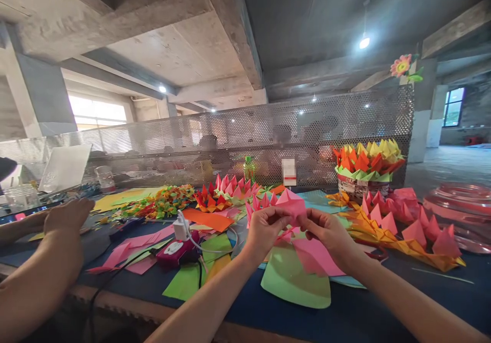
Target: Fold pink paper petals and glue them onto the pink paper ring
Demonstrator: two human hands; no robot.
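A folded piece of pink paper (pixel 290 203) is held up between both hands above the table. My left hand (pixel 266 229) pinches its left edge between thumb and fingers. On the other edge, my right hand (pixel 321 230) grips with thumb and forefinger. Below them lie a pink sheet (pixel 316 258) and a rounded light green sheet (pixel 295 279). Just behind my left hand stand pink folded paper points (pixel 253 207). To the right, a pink and orange petal piece (pixel 406 235) rests on the table.
A purple power strip (pixel 177 250) with a white charger (pixel 181 228) sits left of my hands. Another person's hand (pixel 69 218) is at far left. A layered paper lotus (pixel 368 164) stands at back right, near a red transparent container (pixel 460 210). A perforated metal screen (pixel 169 143) runs behind.
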